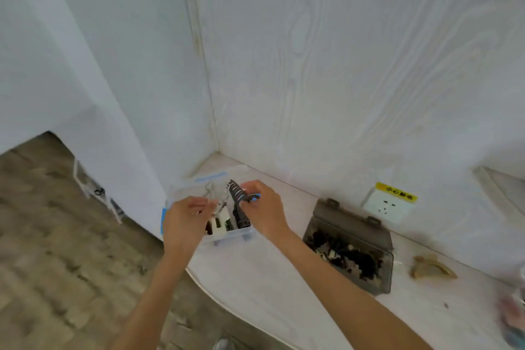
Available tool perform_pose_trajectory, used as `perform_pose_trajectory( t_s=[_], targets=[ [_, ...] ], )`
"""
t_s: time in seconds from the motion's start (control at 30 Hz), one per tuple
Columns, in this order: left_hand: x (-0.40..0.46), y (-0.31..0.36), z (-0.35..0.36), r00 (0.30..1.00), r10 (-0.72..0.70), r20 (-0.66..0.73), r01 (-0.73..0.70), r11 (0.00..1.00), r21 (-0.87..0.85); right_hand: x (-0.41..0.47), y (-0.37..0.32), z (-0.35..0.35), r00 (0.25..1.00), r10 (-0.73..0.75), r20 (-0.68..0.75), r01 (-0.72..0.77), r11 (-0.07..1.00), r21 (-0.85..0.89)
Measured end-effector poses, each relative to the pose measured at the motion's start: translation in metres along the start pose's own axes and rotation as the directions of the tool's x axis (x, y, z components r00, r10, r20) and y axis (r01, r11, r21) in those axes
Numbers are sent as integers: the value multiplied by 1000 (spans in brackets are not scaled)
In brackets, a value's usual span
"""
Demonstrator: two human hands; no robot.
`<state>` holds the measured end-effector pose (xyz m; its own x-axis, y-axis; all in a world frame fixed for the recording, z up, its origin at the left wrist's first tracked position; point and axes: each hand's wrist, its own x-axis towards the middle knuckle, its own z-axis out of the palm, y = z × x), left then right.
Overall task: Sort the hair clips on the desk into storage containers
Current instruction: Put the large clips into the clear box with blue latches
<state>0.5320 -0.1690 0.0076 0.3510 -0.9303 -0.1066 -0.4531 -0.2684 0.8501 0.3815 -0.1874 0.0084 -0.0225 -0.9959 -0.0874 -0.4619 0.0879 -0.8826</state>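
In the head view, low in the middle of the frame, the right hand pinches a black clip over the clear box on the white worktop. The left hand has curled fingers over the box; its grip I cannot tell. To the right stand a grey box with dark clips and a beige clip.
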Motion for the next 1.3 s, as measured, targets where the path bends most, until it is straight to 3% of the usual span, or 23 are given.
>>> perform_pose_trajectory(
  t_s=[0.13, 0.33, 0.43, 0.5, 0.63, 0.7, 0.77, 0.87, 0.93, 1.03, 1.1, 1.13, 1.2, 1.3],
  targets=[
    [15, -19, 11, 999, -42, 17, 37, 974, 224, 14, 1, 30, 992, 91, 89, -70, 974, -215],
    [22, -27, 30, 983, -17, 182, -81, 853, 516, 32, -9, 42, 910, 288, 298, -81, 829, -553],
    [21, -33, 26, 985, 20, 169, -119, 793, 598, 35, -5, 35, 896, 264, 356, 18, 780, -626],
    [20, -33, 20, 983, 25, 180, -132, 780, 611, 29, -3, 27, 916, 169, 365, 84, 808, -583],
    [11, -2, 15, 988, 106, 116, -154, 813, 561, 5, 14, -10, 975, -74, 208, 143, 929, -340],
    [3, 20, 24, 976, 187, 114, -219, 824, 522, -12, 38, -37, 990, -111, 87, 129, 963, -236],
    [-12, 43, 47, 948, 278, 158, -319, 834, 450, -32, 71, -70, 993, -99, -69, 79, 965, -250],
    [-38, 62, 95, 845, 410, 344, -516, 796, 318, -65, 125, -117, 944, -66, -322, -42, 948, -316],
    [-59, 62, 135, 693, 466, 549, -669, 700, 251, -86, 153, -147, 893, 6, -450, -178, 923, -341],
    [-99, 61, 201, 361, 351, 864, -890, 406, 207, -106, 193, -184, 838, 68, -541, -355, 821, -447],
    [-120, 62, 237, 221, 259, 940, -961, 223, 165, -115, 217, -201, 848, 199, -492, -466, 722, -512],
    [-126, 60, 253, 197, 240, 950, -974, 162, 161, -120, 228, -209, 844, 290, -450, -514, 675, -530],
    [-130, 56, 270, 224, 219, 950, -973, 106, 205, -126, 239, -220, 822, 439, -364, -570, 629, -529],
    [-121, 50, 268, 305, 209, 929, -952, 107, 288, -121, 238, -225, 841, 458, -287, -538, 661, -523]
  ],
)
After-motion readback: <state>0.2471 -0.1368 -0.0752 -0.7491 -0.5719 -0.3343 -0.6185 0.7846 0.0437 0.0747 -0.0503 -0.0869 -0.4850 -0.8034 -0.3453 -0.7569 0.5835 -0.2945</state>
